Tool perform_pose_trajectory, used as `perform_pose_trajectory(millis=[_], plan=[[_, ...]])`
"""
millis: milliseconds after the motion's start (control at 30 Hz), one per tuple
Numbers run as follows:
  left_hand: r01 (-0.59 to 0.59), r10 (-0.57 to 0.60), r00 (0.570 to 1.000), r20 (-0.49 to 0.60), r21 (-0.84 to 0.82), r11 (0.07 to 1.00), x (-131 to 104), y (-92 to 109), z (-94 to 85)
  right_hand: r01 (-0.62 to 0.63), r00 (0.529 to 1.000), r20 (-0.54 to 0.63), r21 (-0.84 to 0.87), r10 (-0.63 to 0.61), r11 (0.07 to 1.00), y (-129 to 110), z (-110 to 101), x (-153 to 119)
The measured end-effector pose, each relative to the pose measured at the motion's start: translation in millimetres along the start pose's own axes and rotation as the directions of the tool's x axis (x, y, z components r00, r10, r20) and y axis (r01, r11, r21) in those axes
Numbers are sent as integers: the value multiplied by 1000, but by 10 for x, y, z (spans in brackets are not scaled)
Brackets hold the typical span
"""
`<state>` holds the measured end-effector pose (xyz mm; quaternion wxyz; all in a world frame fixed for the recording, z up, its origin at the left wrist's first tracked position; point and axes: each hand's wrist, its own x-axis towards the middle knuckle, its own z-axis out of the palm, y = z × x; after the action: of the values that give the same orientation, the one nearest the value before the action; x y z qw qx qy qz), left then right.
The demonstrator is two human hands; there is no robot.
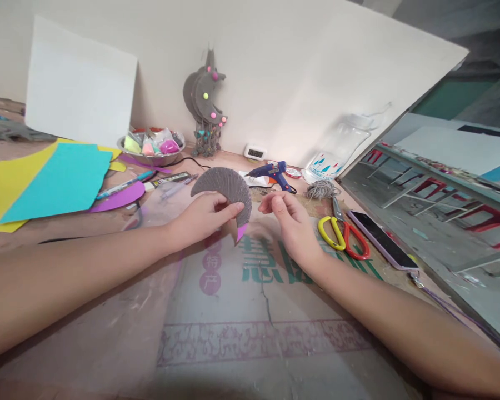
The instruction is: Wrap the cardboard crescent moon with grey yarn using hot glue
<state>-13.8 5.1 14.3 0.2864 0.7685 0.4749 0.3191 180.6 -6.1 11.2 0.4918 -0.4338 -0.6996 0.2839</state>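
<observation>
A crescent wrapped in grey yarn (229, 184), with a bare purple tip at its lower end, is gripped between the thumb and fingers of my left hand (206, 216). To its right is my right hand (289, 219), apart from the crescent, its fingers curled and its thumb beside the index finger. A thin grey strand (266, 300) lies on the printed plastic sheet (229, 305) beneath both hands. Behind my right hand are a blue glue gun (273, 174) and a ball of grey yarn (320, 189).
Scissors (345, 236) and a phone (382, 240) lie at the right. Yellow and blue sheets (62, 180) cover the left side, near a bowl of clay packets (150, 158). A decorated grey moon (204, 100) hangs at the back, left of a glass jar (337, 147).
</observation>
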Motion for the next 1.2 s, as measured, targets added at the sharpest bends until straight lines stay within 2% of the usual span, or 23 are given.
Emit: perform_pose_trajectory(millis=[67, 133, 267, 400, 567, 700, 767, 833, 900, 967, 1067, 1133, 1200], plan=[[38, -37, 999, 5, -58, 998, 9, -13, 1, 29, 993, -113, 3, -28, 1000, 35, -35, 18], [65, -65, 998, -2, -113, 991, 15, -24, 1, 33, 984, -176, -6, -34, 999, 59, -58, 27], [91, -92, 996, 3, -196, 976, 17, -32, 3, -13, 989, -150, -16, 11, 1000, 66, -58, 26], [107, -105, 994, 22, -228, 968, 19, -35, 6, -45, 993, -107, 59, 51, 997, 87, -73, 55], [93, -91, 996, 23, -194, 976, 22, -57, 2, -33, 976, -212, 100, 53, 994, 154, -222, 194], [72, -67, 997, 31, -205, 976, 30, -76, 10, 12, 968, -247, 231, 47, 973, 92, -391, 324], [73, -69, 997, 27, -212, 975, 36, -75, 12, -51, 986, -141, 224, 84, 973, -13, -475, 356], [78, -76, 997, 20, -207, 975, 37, -64, 8, -118, 991, 63, 63, 114, 991, -150, -539, 351], [92, -92, 996, 11, -209, 973, 34, -46, 2, -93, 942, 302, -177, 144, 980, -280, -562, 306], [109, -110, 994, 8, -224, 968, 29, -29, -4, 2, 874, 452, -368, 177, 930, -364, -533, 230], [116, -119, 993, 0, -219, 969, 26, -18, -6, 120, 838, 510, -519, 193, 846, -376, -420, 93], [109, -112, 994, -5, -188, 976, 31, -21, -8, 138, 817, 534, -548, 218, 825, -340, -332, 8], [102, -104, 995, -3, -167, 981, 36, -26, -14, 115, 777, 573, -536, 260, 836, -313, -260, -53]])
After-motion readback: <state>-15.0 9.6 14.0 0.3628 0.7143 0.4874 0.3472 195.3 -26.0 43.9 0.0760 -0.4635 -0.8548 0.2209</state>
